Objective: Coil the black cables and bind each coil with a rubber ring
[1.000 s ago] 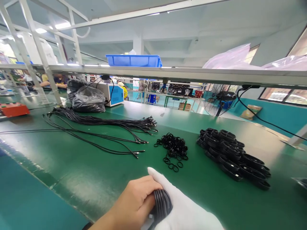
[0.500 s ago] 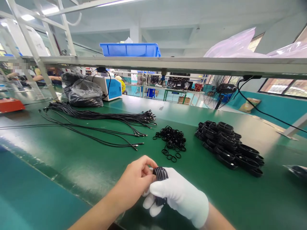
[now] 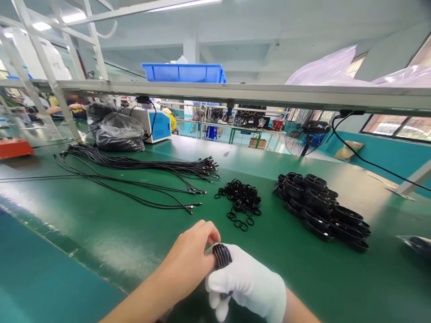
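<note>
since half a second ago, the bare left hand (image 3: 188, 253) has rolled further over the coiled black cable (image 3: 222, 255), and the gloved right hand (image 3: 249, 280) now covers more of that coil's lower part. taking the ring pile (image 3: 241, 196) as landmark, the coiled cable is on its near side, a little to the left, held up by the hands. the right grip is wrapped around the coil, thumb across its front; the left grip touches the coil's left edge with bent fingers, but whether it pinches cannot be told. left of the ring pile, loose black cables (image 3: 141, 163) stretch over the green table (image 3: 303, 273), their connector ends nearest the pile. right of it, well apart from the hands, finished coils (image 3: 318, 204) are heaped. beyond the pile and above it, a blue bin (image 3: 185, 73) rests on a shelf (image 3: 256, 93).
</note>
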A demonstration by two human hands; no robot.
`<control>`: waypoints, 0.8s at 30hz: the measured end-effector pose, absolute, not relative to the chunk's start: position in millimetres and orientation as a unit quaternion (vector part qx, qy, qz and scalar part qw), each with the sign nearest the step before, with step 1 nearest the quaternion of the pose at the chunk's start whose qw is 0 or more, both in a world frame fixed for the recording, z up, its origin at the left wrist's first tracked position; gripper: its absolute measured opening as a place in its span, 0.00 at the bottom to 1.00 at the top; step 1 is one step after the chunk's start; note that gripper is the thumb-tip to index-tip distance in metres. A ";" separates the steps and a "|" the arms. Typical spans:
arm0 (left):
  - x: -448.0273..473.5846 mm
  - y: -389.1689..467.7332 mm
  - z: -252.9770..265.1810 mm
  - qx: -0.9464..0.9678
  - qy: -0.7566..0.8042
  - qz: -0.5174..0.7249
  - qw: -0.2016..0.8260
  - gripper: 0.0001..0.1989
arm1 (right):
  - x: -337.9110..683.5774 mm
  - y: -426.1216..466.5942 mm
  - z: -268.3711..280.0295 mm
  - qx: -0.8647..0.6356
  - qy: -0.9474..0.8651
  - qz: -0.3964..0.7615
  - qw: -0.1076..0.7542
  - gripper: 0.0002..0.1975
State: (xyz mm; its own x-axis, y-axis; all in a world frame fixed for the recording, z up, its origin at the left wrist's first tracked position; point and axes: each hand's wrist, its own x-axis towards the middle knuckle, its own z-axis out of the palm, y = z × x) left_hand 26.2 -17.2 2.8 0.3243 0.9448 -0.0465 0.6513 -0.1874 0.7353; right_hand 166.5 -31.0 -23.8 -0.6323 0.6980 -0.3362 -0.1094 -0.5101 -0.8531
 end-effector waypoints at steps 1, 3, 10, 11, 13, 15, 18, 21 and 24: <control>23.8 -18.6 3.4 0.744 0.519 0.235 0.349 0.05 | 166.2 -30.9 -25.6 -0.338 -0.423 0.803 0.248 0.12; 20.6 -21.5 0.6 0.741 0.489 0.273 0.371 0.07 | 165.1 -30.9 -28.7 -0.340 -0.427 0.803 0.241 0.12; 24.5 -30.3 -28.8 0.725 0.504 0.368 0.291 0.13 | 157.6 -32.8 -27.2 -0.369 -0.436 0.785 0.240 0.04; 25.0 -30.5 -30.7 0.728 0.502 0.372 0.281 0.14 | 156.7 -32.8 -26.7 -0.371 -0.435 0.784 0.243 0.04; 24.5 -29.7 -31.0 0.734 0.501 0.367 0.274 0.14 | 156.0 -32.5 -25.9 -0.371 -0.429 0.784 0.252 0.04; 21.7 -27.8 -28.3 0.737 0.498 0.355 0.286 0.13 | 156.9 -31.5 -24.8 -0.365 -0.423 0.789 0.255 0.05; 14.9 -25.8 -26.1 0.746 0.477 0.340 0.315 0.15 | 160.2 -29.2 -23.5 -0.354 -0.429 0.790 0.259 0.06; 12.0 -27.3 -31.8 0.779 0.445 0.326 0.297 0.16 | 162.5 -27.4 -24.7 -0.346 -0.437 0.786 0.266 0.06; 15.4 -31.9 -38.9 0.798 0.437 0.335 0.245 0.17 | 162.7 -26.4 -26.9 -0.344 -0.432 0.791 0.264 0.05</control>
